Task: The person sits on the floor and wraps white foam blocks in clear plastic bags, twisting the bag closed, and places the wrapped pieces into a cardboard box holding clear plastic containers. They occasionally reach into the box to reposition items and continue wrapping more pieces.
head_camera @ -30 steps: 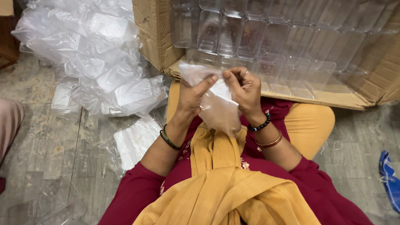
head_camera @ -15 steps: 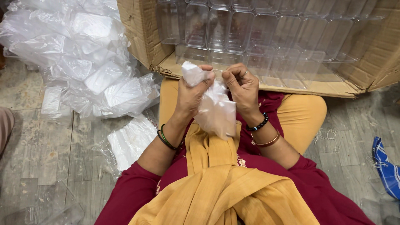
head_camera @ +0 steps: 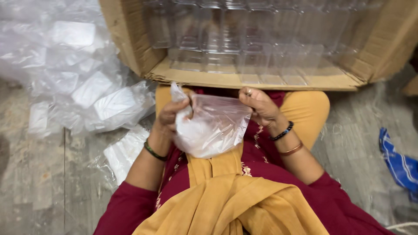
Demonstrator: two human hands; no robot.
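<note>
A small clear plastic bag (head_camera: pixel 213 128) hangs over my lap, held by both hands at its top edge. My left hand (head_camera: pixel 173 114) pinches the bag's left corner, which sticks up in a crumpled tuft. My right hand (head_camera: pixel 257 104) grips the right side of the mouth, so the opening is stretched between the two hands. The bag looks empty, though its contents are hard to tell. Just beyond my hands lies a cardboard box (head_camera: pixel 130 48) on its side, filled with several clear plastic containers (head_camera: pixel 244 43).
A heap of clear plastic bags with flat white packs (head_camera: pixel 82 87) lies on the floor at the left, with one more pack (head_camera: pixel 124 150) beside my left knee. A blue striped cloth (head_camera: pixel 398 163) lies at the right on the grey wooden floor (head_camera: pixel 35 191).
My hands have moved apart, pulling the bag's mouth wider. The bag now hangs spread between them instead of bunched up. The view has shifted closer to the box.
</note>
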